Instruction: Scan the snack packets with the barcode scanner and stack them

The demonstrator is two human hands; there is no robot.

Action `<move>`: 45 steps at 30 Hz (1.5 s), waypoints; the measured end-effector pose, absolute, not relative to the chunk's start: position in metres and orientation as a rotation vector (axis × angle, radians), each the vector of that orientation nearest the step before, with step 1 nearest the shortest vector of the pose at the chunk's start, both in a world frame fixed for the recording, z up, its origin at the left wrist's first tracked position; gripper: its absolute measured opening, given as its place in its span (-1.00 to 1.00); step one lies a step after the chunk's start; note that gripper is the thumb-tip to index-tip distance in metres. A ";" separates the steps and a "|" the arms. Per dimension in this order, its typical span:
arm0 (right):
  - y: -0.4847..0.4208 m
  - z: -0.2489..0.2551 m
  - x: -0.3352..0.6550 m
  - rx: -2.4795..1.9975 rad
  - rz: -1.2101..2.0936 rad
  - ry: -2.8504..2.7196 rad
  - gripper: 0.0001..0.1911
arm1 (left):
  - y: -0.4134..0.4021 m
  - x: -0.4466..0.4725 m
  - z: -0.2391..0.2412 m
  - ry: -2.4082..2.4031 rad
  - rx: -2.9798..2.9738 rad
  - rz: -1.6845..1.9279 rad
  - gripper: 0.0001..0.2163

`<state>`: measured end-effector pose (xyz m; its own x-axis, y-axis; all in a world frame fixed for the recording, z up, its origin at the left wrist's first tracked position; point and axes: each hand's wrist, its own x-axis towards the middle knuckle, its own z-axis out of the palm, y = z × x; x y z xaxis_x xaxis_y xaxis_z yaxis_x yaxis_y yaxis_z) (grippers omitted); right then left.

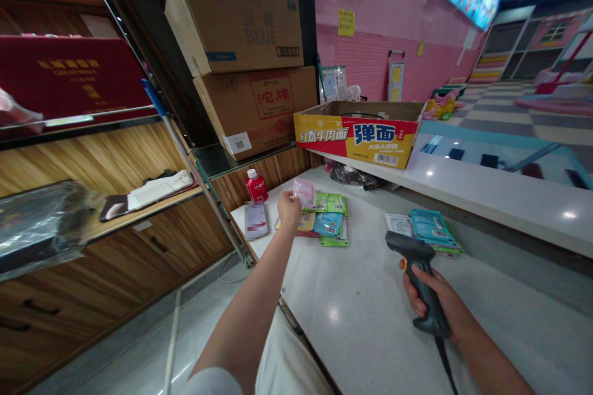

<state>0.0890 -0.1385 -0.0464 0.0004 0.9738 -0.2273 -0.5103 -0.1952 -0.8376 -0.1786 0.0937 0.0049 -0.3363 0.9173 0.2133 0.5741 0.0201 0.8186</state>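
Observation:
Pinched in my left hand (290, 207) is a small pink packet (304, 193), held over a pile of flat packets. Green packets (334, 202), a blue packet (328, 223) and a tan one lie in that pile on the white counter (343, 296). My right hand (428, 293) is wrapped around the handle of a black barcode scanner (422, 278), its cable running down toward the bottom edge. Just beyond the scanner's head rests a second group of packets, with a teal packet (432, 226) on top and a white packet (399, 224) beside it.
A red bottle (256, 185) and a phone (256, 220) are at the counter's left end. An open noodle carton (354, 139) stands on the raised ledge (509, 197). Two stacked cardboard boxes (264, 108) rise at the back left, near wooden shelving (115, 265).

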 end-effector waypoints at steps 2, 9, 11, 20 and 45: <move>-0.137 -0.049 0.090 -0.967 1.529 -0.642 -0.68 | 0.100 -0.182 0.008 2.024 1.578 1.123 -0.76; -0.138 -0.050 0.089 -0.971 1.531 -0.637 -0.68 | 0.080 -0.185 0.013 2.300 1.917 0.819 -0.71; -0.138 -0.049 0.088 -0.964 1.531 -0.639 -0.68 | 0.073 -0.187 0.011 2.239 2.113 0.765 -0.68; -0.138 -0.050 0.090 -0.943 1.544 -0.635 -0.68 | 0.061 -0.198 -0.003 1.896 2.408 0.522 -0.64; -0.135 -0.013 0.122 -1.114 1.198 -0.570 -0.61 | 0.012 0.013 -0.051 1.423 1.720 0.830 -0.67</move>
